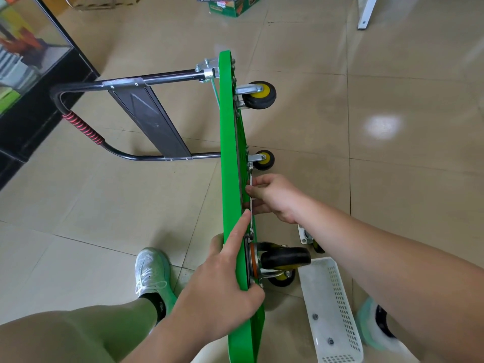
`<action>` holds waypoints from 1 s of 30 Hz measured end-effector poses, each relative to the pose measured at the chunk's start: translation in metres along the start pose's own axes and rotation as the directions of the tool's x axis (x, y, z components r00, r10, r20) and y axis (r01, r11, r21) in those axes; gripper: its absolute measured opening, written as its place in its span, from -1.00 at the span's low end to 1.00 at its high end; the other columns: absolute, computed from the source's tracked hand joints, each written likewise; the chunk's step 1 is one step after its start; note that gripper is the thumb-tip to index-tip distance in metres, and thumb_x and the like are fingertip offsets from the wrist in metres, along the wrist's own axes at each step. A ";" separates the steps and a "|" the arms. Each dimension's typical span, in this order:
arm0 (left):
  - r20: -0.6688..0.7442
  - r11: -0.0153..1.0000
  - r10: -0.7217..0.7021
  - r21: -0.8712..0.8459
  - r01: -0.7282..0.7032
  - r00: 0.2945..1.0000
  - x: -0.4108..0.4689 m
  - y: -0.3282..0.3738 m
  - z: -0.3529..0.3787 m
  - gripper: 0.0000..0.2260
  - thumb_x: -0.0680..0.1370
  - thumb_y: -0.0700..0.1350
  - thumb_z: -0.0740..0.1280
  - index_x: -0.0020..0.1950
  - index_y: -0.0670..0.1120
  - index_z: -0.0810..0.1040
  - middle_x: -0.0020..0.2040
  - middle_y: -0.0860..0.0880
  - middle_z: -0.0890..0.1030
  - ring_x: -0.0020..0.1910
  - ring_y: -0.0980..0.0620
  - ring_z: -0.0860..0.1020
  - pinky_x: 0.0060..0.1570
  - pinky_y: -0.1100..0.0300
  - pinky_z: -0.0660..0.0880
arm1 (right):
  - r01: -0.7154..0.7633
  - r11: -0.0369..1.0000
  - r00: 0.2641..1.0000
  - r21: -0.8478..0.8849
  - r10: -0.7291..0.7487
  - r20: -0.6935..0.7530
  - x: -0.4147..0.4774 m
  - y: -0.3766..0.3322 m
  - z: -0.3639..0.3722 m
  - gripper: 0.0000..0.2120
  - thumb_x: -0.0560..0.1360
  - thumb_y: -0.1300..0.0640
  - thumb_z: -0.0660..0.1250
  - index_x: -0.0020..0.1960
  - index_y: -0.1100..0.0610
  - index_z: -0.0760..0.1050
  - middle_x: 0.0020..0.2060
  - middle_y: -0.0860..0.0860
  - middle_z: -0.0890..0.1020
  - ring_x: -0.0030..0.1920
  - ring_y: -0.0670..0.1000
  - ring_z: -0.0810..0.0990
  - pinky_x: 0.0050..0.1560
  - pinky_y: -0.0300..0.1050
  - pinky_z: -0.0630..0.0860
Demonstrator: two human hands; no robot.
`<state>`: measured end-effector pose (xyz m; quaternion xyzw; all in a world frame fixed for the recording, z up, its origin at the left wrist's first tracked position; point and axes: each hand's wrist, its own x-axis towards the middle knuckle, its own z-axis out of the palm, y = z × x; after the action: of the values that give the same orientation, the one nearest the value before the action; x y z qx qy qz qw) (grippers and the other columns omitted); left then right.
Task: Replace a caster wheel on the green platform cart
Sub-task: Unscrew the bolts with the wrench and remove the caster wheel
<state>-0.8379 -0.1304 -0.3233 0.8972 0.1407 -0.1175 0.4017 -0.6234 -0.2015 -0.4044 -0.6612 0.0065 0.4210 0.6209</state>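
Observation:
The green platform cart stands on its side edge on the floor, with its black handle lying to the left and its wheels facing right. My left hand grips the cart's near edge, index finger stretched along it. My right hand holds a silver wrench flat against the underside, its upper end by the middle caster. The near caster is black with a yellow hub. A far caster sits at the top. A loose caster lies on the floor behind my right forearm.
A white plastic basket with two small bolts or nuts in it lies on the tiles to the right. My white shoes flank the cart. A black glass counter stands left, a green box and a white leg far back.

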 end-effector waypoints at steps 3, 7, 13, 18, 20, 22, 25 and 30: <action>0.005 1.000 0.007 -0.004 -0.007 1.000 -0.001 0.001 -0.002 -0.01 0.37 0.03 0.37 0.49 0.63 -0.23 0.37 0.17 0.33 -0.12 0.10 0.68 -0.02 0.05 0.65 | -0.004 0.999 1.000 -0.053 0.004 0.009 0.000 0.000 0.005 -0.71 0.58 0.25 0.40 0.27 0.30 0.51 0.06 0.25 0.69 -0.08 0.23 0.75 0.02 0.23 0.68; -0.007 1.000 0.018 -0.010 -0.018 1.000 -0.002 -0.001 -0.002 -0.01 0.38 0.05 0.39 0.49 0.63 -0.22 0.35 0.17 0.36 0.03 0.13 0.64 0.07 0.06 0.64 | 0.002 0.998 0.999 -0.059 0.001 0.040 -0.003 0.002 0.006 -0.74 0.59 0.24 0.39 0.25 0.30 0.53 0.07 0.23 0.70 -0.05 0.21 0.75 0.06 0.23 0.67; -0.027 0.999 0.024 -0.025 -0.024 0.999 0.001 -0.011 0.000 -0.06 0.40 0.23 0.40 0.51 0.61 -0.21 0.30 0.19 0.38 0.13 0.24 0.55 0.04 0.36 0.44 | 0.110 0.992 0.994 -0.065 -0.108 0.033 -0.009 0.005 0.005 -0.76 0.56 0.19 0.43 0.19 0.26 0.56 0.10 0.20 0.68 0.08 0.20 0.70 0.05 0.23 0.67; -0.036 1.000 0.016 -0.026 -0.017 0.999 0.002 -0.014 0.001 -0.09 0.43 0.26 0.39 0.51 0.61 -0.22 0.29 0.17 0.38 0.12 0.22 0.55 0.02 0.48 0.33 | 0.253 0.945 0.966 -0.206 -0.260 -0.005 -0.024 0.003 0.008 -0.92 0.55 0.14 0.45 0.04 0.09 0.62 -0.05 0.10 0.72 0.00 0.15 0.72 0.03 0.21 0.68; -0.043 0.999 0.018 -0.031 -0.019 0.999 0.002 -0.014 0.002 -0.09 0.45 0.22 0.41 0.51 0.61 -0.21 0.29 0.17 0.39 0.14 0.21 0.54 0.03 0.48 0.32 | 0.311 0.912 0.945 -0.265 -0.326 -0.013 -0.034 0.003 0.011 -0.92 0.54 0.12 0.45 0.04 0.06 0.64 -0.08 0.05 0.72 -0.02 0.11 0.72 0.06 0.17 0.66; -0.048 0.999 0.022 -0.035 -0.023 0.999 0.002 -0.015 0.001 -0.08 0.47 0.19 0.43 0.50 0.62 -0.20 0.28 0.17 0.40 0.14 0.24 0.53 0.05 0.48 0.32 | 0.385 0.860 0.909 -0.336 -0.416 -0.025 -0.050 0.005 0.011 -0.92 0.52 0.07 0.46 0.01 -0.03 0.65 -0.11 -0.07 0.71 -0.05 -0.05 0.70 0.02 0.01 0.65; -0.050 0.999 0.038 -0.028 -0.039 0.998 0.001 -0.013 0.001 -0.08 0.47 0.17 0.44 0.50 0.63 -0.19 0.24 0.16 0.41 0.09 0.20 0.57 0.04 0.39 0.41 | 0.485 0.810 0.861 -0.329 -0.507 0.019 -0.080 0.015 0.007 -0.90 0.52 0.07 0.44 -0.04 -0.13 0.61 -0.12 -0.16 0.70 -0.09 -0.17 0.68 -0.02 -0.24 0.60; -0.053 0.998 0.049 -0.035 -0.051 0.997 0.001 -0.014 0.003 -0.11 0.47 0.17 0.42 0.50 0.63 -0.17 0.29 0.14 0.40 0.14 0.16 0.56 0.08 0.32 0.41 | 0.484 0.858 0.859 -0.173 -0.504 -0.095 -0.089 0.027 -0.004 -0.82 0.51 0.22 0.46 -0.03 -0.06 0.62 -0.09 -0.03 0.73 -0.02 -0.03 0.73 0.18 0.05 0.63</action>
<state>-0.8419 -0.1237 -0.3357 0.8957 0.1309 -0.0813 0.4172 -0.6930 -0.2569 -0.3765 -0.7109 -0.1510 0.2002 0.6571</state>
